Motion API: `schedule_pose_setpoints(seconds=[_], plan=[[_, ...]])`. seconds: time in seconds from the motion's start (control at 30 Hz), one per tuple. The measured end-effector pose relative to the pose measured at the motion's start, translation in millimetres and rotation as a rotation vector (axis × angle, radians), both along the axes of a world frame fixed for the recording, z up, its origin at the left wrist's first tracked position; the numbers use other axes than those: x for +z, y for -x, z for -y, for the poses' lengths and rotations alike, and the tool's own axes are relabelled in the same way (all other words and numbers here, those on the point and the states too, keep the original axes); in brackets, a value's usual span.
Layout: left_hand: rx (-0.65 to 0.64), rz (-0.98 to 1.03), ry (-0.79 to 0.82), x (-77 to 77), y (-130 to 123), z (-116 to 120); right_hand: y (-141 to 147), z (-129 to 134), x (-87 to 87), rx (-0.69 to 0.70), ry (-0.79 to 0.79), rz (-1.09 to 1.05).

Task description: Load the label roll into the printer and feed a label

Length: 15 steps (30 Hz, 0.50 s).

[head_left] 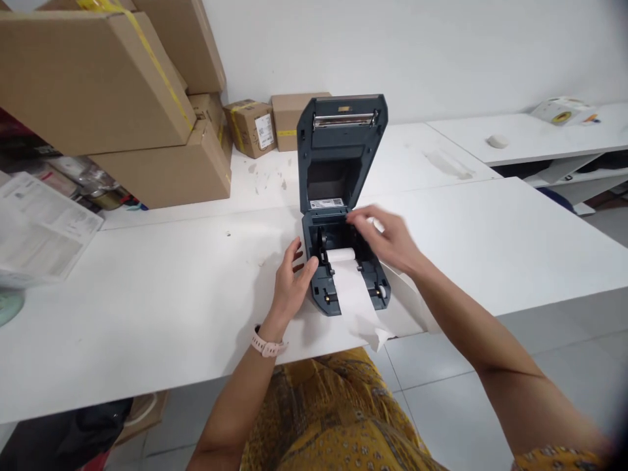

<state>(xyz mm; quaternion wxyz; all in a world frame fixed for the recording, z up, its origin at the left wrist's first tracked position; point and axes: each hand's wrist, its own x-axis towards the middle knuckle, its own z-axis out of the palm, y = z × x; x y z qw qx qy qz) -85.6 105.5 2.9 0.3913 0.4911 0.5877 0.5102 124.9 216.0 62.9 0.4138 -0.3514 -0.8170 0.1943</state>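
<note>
A dark label printer (314, 288) stands on the white table, its lid (343, 140) raised and leaning back. Inside sits a small white paper roll (340, 254), and a strip of label paper (354, 294) runs from it over the front, its end curled at the table edge. My left hand (292, 281) rests against the printer's left side, fingers apart and thumb near the rim. Over the right rear of the open printer, close to the hinge, is my right hand (385, 235). Its fingers are bent and slightly blurred; whether they grip anything is unclear.
Stacked cardboard boxes (167, 163) fill the back left, with smaller taped boxes (251, 127) against the wall. A plastic-wrapped paper packet (44, 229) lies at the left. Loose white paper (407, 294) lies right of the printer. A white box (564, 111) stands far right.
</note>
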Motion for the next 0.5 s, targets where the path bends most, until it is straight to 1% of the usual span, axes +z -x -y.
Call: schedule_pose_setpoints(seconds=[0.03, 0.07, 0.13, 0.2, 0.27, 0.37, 0.43, 0.5], plan=[[0.004, 0.014, 0.015, 2.2, -2.0, -5.5, 0.7, 4.7, -5.6, 0.115, 0.039, 0.150], [0.006, 0.012, 0.029, 4.5, -3.9, -11.4, 2.6, 7.5, -10.1, 0.195, 0.046, 0.281], [0.013, -0.027, 0.057, 9.1, -6.8, -22.6, 8.3, 9.4, -15.9, 0.249, -0.016, 0.459], [0.031, -0.074, 0.075, 12.4, -7.5, -30.6, 13.6, 9.6, -18.4, 0.258, -0.079, 0.552], [0.028, -0.114, 0.069, 14.2, -5.8, -34.3, 16.1, 9.8, -19.3, 0.281, -0.107, 0.589], [-0.007, -0.198, 0.069, 15.2, -0.9, -33.7, 14.2, 8.9, -21.0, 0.281, -0.101, 0.592], [-0.029, -0.245, 0.064, 15.4, 2.7, -31.8, 10.8, 6.4, -21.7, 0.287, -0.056, 0.578], [-0.054, -0.253, 0.025, 14.8, 5.7, -30.1, 6.4, 2.5, -19.4, 0.329, 0.021, 0.548]])
